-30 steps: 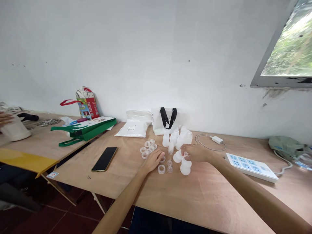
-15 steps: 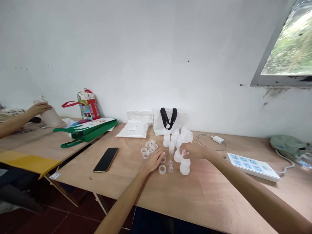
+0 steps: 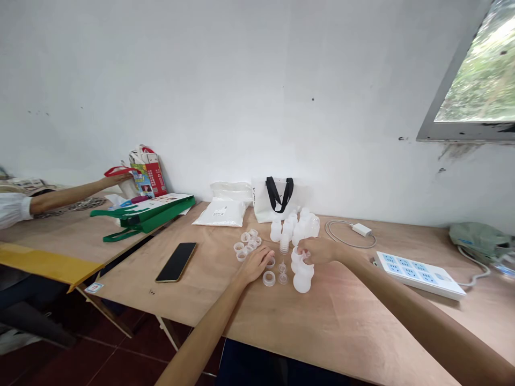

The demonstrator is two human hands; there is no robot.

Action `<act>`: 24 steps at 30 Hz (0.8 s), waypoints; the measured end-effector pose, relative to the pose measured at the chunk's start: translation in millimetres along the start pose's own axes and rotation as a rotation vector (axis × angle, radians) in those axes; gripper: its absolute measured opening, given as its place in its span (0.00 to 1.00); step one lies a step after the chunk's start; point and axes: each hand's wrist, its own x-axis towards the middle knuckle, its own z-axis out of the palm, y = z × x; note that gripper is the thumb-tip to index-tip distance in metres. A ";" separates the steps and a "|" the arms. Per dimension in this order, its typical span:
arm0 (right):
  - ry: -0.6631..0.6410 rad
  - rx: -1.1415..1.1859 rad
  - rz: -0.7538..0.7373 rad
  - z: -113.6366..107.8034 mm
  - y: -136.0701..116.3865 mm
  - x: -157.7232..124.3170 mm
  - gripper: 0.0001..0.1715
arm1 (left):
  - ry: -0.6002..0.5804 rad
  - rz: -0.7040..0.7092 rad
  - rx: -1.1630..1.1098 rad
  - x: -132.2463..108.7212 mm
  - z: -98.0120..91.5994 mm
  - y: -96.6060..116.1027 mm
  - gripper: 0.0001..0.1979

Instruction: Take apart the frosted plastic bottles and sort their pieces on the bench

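Observation:
My left hand [image 3: 256, 265] lies on the table with its fingers stretched out. Its fingertips touch or partly cover a clear plastic ring [image 3: 271, 262], and another ring [image 3: 269, 279] lies just in front. My right hand [image 3: 318, 250] is closed at the top of a translucent white bottle [image 3: 302, 281], which leans slightly; the fingers partly hide its neck. Behind that hand stands a cluster of similar white bottles [image 3: 306, 228]. Between my hands lie small clear round parts [image 3: 282, 277]. To the left is a group of clear rings [image 3: 247, 246].
A black phone [image 3: 176, 262] lies at left. White plastic packets [image 3: 221, 212] and a white bag with black handles [image 3: 261, 206] are by the wall. At right are a charger [image 3: 361, 230] and power strip [image 3: 420, 274]. A co-worker's arm [image 3: 72, 197] reaches over the neighbouring table.
The bottle nearest me has gone from upright to leaning, with my right hand at its top. My left hand stays put. The co-worker's arm has moved right, towards the colourful bag.

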 end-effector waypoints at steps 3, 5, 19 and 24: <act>0.011 0.009 -0.008 -1.0 -2.1 -2.4 0.17 | 0.002 -0.008 -0.013 0.6 -0.8 1.3 0.22; 0.023 0.042 -0.010 -2.2 -2.9 -2.7 0.16 | -0.003 -0.008 -0.007 0.8 -1.9 2.4 0.22; 0.231 0.164 0.042 -35.5 -7.7 -42.6 0.15 | 0.005 -0.004 -0.032 -0.6 -1.3 2.6 0.22; 0.594 0.157 0.137 -35.1 30.7 -34.9 0.19 | 0.006 -0.016 -0.019 -0.9 -1.8 3.5 0.21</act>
